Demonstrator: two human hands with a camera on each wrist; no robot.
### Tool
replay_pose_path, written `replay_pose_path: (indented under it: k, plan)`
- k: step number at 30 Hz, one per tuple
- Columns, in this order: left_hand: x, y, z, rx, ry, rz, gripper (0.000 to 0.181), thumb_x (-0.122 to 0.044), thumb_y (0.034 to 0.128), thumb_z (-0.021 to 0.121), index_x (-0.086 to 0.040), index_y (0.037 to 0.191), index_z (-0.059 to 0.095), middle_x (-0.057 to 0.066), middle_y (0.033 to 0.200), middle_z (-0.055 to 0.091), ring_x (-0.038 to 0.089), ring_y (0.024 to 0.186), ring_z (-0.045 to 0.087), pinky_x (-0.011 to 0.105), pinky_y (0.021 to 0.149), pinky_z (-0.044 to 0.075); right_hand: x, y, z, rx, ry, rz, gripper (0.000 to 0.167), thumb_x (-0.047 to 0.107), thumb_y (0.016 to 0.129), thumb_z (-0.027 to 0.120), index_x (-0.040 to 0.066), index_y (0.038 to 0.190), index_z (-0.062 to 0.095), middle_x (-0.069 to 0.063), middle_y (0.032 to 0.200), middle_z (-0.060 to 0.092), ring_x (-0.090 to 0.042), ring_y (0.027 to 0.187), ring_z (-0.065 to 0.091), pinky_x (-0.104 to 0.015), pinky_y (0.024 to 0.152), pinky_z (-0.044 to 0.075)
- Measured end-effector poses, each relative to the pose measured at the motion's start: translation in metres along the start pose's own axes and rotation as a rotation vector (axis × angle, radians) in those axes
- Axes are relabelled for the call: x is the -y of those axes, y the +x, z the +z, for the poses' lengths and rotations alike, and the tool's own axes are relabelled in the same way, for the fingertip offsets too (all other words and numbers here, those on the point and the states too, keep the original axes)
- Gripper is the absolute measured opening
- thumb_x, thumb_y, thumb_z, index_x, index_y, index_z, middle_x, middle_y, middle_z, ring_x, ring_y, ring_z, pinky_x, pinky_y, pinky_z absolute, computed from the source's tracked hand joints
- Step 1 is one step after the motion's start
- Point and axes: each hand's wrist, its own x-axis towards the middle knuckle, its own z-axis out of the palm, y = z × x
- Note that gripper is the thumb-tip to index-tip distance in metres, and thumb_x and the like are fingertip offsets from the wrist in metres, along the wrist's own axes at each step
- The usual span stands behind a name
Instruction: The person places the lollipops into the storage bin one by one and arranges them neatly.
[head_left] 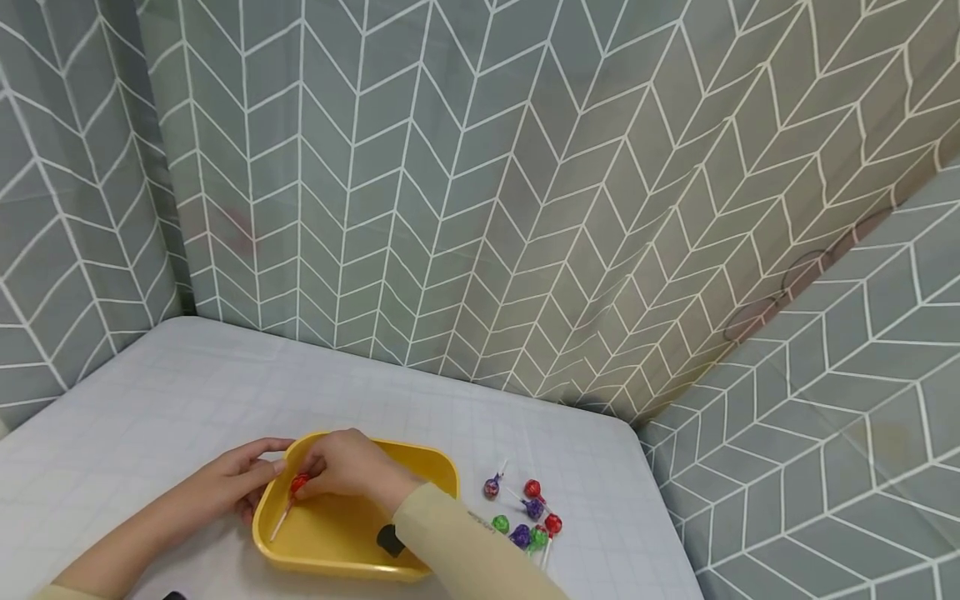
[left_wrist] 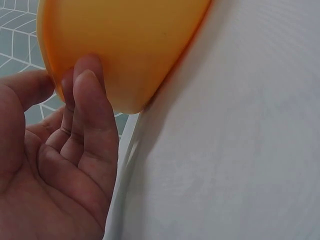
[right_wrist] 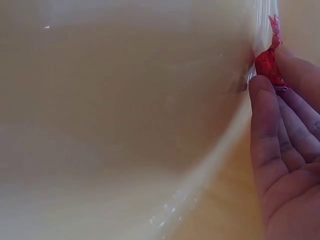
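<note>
In the head view, my left hand (head_left: 236, 479) grips the left end of a yellow plastic bin (head_left: 356, 571). The left wrist view has fingertips against the bin's outer wall (left_wrist: 130, 45), with one digit reaching the rim. My right hand (head_left: 348, 467) is inside the bin near that same end. Between its thumb and fingers it pinches a red-wrapped lollipop (head_left: 298, 483), whose white stick points down toward the bin's near left corner. Up close in the right wrist view, the red wrapper (right_wrist: 268, 67) shows beside the fingertips, against the bin's wall.
Right of the bin, several lollipops lie loose on the white-covered table (head_left: 600, 500): red (head_left: 532, 488), purple (head_left: 521, 536) and green (head_left: 500, 523). A patterned grey curtain (head_left: 375, 183) hangs behind the table. A small black object (head_left: 174, 596) shows at the bottom edge.
</note>
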Motion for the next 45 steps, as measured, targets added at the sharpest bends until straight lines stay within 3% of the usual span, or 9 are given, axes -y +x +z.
replay_pose_path:
  k: [6, 13, 23, 30, 37, 45]
  plan:
    - [0.001, 0.001, -0.001, 0.009, -0.010, 0.033, 0.058, -0.027, 0.1074, 0.044, 0.007, 0.149, 0.023, 0.022, 0.087, 0.065, 0.029, 0.064, 0.061, 0.037, 0.058, 0.056, 0.004, 0.001, 0.001, 0.001, -0.003, -0.016, 0.012, 0.035, 0.082, 0.082, 0.029, 0.091, 0.076, 0.027, 0.072, 0.059, 0.011, 0.070, 0.049, -0.004, 0.068, 0.038]
    - [0.003, 0.002, -0.001, -0.003, -0.022, 0.005, 0.058, -0.028, 0.1073, 0.044, 0.006, 0.150, 0.023, 0.020, 0.090, 0.066, 0.028, 0.068, 0.062, 0.037, 0.060, 0.056, 0.004, 0.002, 0.003, 0.008, 0.002, 0.014, 0.013, 0.036, 0.081, 0.082, 0.029, 0.089, 0.075, 0.027, 0.070, 0.058, 0.010, 0.070, 0.050, -0.005, 0.068, 0.039]
    - [0.001, -0.001, 0.000, -0.002, -0.012, 0.019, 0.056, -0.028, 0.1075, 0.044, 0.007, 0.148, 0.026, 0.019, 0.088, 0.064, 0.028, 0.069, 0.062, 0.037, 0.061, 0.055, 0.004, 0.000, 0.002, 0.020, 0.014, 0.038, 0.015, 0.037, 0.082, 0.082, 0.030, 0.093, 0.076, 0.026, 0.074, 0.061, 0.010, 0.072, 0.051, -0.006, 0.069, 0.040]
    - [0.001, -0.001, 0.000, -0.009, 0.003, -0.005, 0.058, -0.032, 0.1070, 0.044, 0.005, 0.149, 0.026, 0.020, 0.089, 0.065, 0.029, 0.071, 0.062, 0.038, 0.063, 0.056, -0.001, -0.001, -0.001, 0.010, 0.007, 0.021, 0.019, 0.034, 0.082, 0.082, 0.029, 0.099, 0.076, 0.026, 0.076, 0.060, 0.009, 0.074, 0.052, -0.007, 0.069, 0.040]
    - [-0.001, -0.001, 0.000, -0.010, -0.013, -0.010, 0.059, -0.031, 0.1067, 0.045, 0.005, 0.149, 0.025, 0.020, 0.091, 0.065, 0.030, 0.072, 0.062, 0.038, 0.062, 0.056, 0.001, -0.012, -0.021, -0.026, -0.018, 0.019, 0.032, 0.038, 0.084, 0.080, 0.026, 0.113, 0.074, 0.022, 0.093, 0.066, 0.010, 0.083, 0.056, -0.007, 0.074, 0.041]
    - [-0.003, -0.001, 0.001, -0.015, 0.008, -0.017, 0.060, -0.033, 0.1066, 0.045, 0.005, 0.149, 0.026, 0.019, 0.088, 0.064, 0.030, 0.071, 0.062, 0.038, 0.063, 0.056, -0.008, -0.040, -0.056, -0.069, 0.193, 0.040, 0.039, 0.036, 0.085, 0.079, 0.025, 0.121, 0.070, 0.017, 0.105, 0.067, 0.004, 0.089, 0.061, -0.012, 0.074, 0.048]
